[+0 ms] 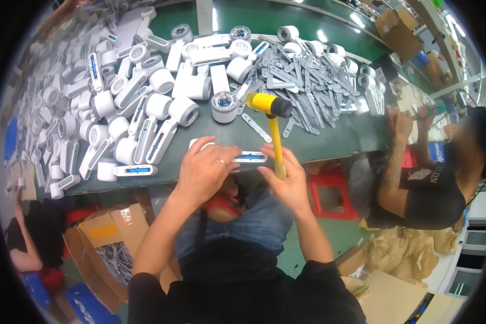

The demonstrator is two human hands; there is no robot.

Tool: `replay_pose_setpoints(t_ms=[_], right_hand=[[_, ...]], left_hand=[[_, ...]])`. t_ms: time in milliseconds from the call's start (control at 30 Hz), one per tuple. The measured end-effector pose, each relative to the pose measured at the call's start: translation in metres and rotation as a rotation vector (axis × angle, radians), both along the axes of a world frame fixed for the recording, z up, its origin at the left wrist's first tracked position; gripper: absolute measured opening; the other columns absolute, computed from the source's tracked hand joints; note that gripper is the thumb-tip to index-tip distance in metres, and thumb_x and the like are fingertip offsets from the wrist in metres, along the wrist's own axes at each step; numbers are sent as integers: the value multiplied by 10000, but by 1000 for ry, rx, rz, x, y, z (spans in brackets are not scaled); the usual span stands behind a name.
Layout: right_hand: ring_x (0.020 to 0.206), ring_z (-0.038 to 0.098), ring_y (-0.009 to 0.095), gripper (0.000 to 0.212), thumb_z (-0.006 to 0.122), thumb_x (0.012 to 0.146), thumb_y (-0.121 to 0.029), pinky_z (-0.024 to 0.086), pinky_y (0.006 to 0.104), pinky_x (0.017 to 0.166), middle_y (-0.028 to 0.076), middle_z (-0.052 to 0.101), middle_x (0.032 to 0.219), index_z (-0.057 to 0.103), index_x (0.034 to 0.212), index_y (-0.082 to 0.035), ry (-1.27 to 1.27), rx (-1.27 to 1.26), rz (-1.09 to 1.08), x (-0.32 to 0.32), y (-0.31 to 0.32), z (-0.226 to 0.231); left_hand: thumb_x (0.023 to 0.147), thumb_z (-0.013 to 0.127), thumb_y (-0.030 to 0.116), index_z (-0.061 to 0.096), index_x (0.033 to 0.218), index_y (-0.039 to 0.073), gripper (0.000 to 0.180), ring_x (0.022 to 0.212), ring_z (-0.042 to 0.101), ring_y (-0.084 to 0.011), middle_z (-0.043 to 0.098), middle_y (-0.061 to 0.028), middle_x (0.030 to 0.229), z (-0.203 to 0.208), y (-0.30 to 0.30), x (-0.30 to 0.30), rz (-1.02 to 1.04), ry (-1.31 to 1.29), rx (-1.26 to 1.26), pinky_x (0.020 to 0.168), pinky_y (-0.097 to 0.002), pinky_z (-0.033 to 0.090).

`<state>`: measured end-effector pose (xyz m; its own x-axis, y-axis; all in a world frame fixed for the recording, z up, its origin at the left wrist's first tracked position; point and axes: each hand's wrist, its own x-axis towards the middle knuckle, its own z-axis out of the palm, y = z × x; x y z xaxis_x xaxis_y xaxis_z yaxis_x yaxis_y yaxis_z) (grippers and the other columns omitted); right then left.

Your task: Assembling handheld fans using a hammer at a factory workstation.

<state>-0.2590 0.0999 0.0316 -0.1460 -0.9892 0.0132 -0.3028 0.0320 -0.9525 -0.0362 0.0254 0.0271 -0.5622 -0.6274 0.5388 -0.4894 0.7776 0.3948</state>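
Note:
My left hand (208, 167) is closed over a white handheld fan body (252, 153) lying at the table's near edge. The fan's slim handle points right, with a blue strip set in its slot; its round head is mostly hidden under my palm. My right hand (287, 179) grips the yellow handle of a mallet (276, 141) low down, its thumb and fingers near the end of the fan handle. The mallet stands upright, its yellow head with a black face above my hand. Just beyond lies a loose grey handle cover (256, 127).
Many white fan bodies (162, 81) are heaped at the left and back. A pile of grey handle covers (308, 86) lies at the back right of the green table (335, 141). A carton (113, 227) and a red stool (335, 195) stand below. Other people sit at both sides.

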Motion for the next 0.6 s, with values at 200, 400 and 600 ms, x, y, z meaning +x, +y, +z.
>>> replay_pose_setpoints(t_ms=[200, 400, 600], right_hand=[[1100, 702, 270, 276, 786, 919, -81, 544, 363, 940, 118, 686, 1271, 759, 1187, -24, 118, -83, 40, 17, -6, -9], [1084, 721, 278, 272, 769, 929, -70, 554, 351, 910, 122, 694, 1287, 764, 1200, -42, 95, -81, 15, 16, 1, -12], [1086, 727, 307, 348, 754, 922, -37, 576, 373, 905, 146, 669, 1350, 763, 1266, -88, 261, -168, 48, 21, 3, -8]], left_hand=[[866, 805, 136, 702, 1096, 87, 257, 958, 720, -233, 759, -47, 1018, -1, -2, 1, -1, 60, 7, 1014, -459, 524], [861, 804, 135, 706, 1090, 93, 252, 947, 725, -223, 762, -42, 1009, -2, -2, 0, -11, 65, -4, 1000, -452, 531], [858, 767, 140, 725, 1060, 113, 208, 953, 723, -181, 768, -12, 1031, -3, -2, 1, -19, 16, -72, 1009, -453, 526]])
